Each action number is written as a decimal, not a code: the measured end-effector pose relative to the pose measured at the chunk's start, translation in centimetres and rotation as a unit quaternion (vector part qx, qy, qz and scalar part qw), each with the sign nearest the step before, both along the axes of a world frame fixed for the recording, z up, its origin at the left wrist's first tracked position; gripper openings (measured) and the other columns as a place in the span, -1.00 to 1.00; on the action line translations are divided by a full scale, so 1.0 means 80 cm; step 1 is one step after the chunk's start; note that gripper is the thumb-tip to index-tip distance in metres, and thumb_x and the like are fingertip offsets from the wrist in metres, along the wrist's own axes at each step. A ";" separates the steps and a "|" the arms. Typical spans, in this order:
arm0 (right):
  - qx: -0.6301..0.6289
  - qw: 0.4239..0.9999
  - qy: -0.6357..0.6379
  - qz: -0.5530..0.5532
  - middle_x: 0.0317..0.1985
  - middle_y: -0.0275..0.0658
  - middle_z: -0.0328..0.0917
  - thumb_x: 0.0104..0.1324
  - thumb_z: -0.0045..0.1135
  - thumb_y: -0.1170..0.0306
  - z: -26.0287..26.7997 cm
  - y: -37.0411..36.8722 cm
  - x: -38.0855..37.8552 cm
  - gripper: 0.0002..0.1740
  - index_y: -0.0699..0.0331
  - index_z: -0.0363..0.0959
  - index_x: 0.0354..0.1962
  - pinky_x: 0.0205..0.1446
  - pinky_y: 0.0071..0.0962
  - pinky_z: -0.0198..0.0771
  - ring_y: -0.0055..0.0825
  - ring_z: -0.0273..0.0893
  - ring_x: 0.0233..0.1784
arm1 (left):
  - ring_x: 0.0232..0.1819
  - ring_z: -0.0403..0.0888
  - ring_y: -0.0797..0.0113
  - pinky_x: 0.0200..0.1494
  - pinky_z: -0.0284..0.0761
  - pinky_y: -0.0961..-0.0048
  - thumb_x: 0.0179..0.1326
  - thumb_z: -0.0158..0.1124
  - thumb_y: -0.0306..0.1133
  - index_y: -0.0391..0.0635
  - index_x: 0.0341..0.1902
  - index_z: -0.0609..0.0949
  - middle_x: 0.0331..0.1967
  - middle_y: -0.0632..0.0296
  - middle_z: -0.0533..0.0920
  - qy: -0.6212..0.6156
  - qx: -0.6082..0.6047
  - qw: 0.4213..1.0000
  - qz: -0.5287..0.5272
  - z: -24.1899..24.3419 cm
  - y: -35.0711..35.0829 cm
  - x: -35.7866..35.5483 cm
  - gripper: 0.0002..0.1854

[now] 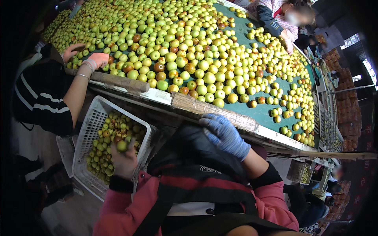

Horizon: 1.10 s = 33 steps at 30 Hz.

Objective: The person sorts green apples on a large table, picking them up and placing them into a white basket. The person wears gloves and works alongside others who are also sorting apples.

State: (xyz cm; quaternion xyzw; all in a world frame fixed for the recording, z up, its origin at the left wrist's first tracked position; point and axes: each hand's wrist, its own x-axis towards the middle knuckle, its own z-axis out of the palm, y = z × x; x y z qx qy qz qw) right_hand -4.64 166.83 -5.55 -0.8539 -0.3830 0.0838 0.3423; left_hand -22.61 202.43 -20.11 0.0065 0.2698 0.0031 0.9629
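Observation:
My left hand [125,159] is over a white plastic crate [84,129], blurred, with a green fruit [121,145] at its fingers; whether it grips the fruit or is releasing it cannot be told. The crate stands below the edge of the sorting table and holds many green and reddish fruits [102,147]. My right hand [226,134], in a blue-and-white knit glove, rests at the taped table edge [206,107] with its fingers bent; its palm is hidden. Beyond the edge, green, yellow and red-brown jujube-like fruits [209,78] cover much of the green table surface [262,113].
At the left, a co-worker's pink-gloved hands [99,60] are among the fruits. Another person's gloved hand [288,45] reaches in from the far side. A wooden pole [118,82] lies along the near edge. Stacked boxes [348,103] stand at the right.

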 end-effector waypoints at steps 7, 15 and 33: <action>0.049 0.992 -0.052 -0.100 -0.06 -0.02 0.56 0.22 -0.02 0.60 0.003 0.003 0.106 -0.71 0.32 0.52 -0.10 0.14 -0.23 0.41 -0.06 0.51 0.04 | 0.11 0.50 -0.02 0.14 0.41 0.20 0.30 0.13 -0.02 -0.22 0.42 0.25 0.18 -0.10 0.49 0.175 0.870 0.401 -0.228 -0.039 -0.003 -0.054 -0.26; 0.009 0.984 -0.125 -0.126 -0.07 -0.10 0.60 0.20 0.11 0.47 -0.038 0.050 0.282 -0.72 0.26 0.59 -0.11 0.17 -0.26 0.43 -0.11 0.51 0.09 | 0.01 0.54 -0.12 0.02 0.47 0.08 0.09 0.30 -0.04 -0.11 0.28 0.43 -0.04 -0.08 0.57 0.123 0.867 0.290 -0.387 -0.049 -0.013 -0.028 -0.31; -0.052 0.989 0.078 0.117 0.00 -0.04 0.48 0.01 0.34 0.28 0.014 0.108 0.314 -0.39 0.21 0.44 0.06 0.05 -0.23 0.52 -0.06 0.55 -0.04 | 0.00 0.58 -0.06 0.01 0.51 0.06 0.10 0.18 -0.28 0.11 0.18 0.53 -0.07 0.01 0.63 0.181 0.814 0.262 -0.486 -0.036 0.005 -0.029 -0.51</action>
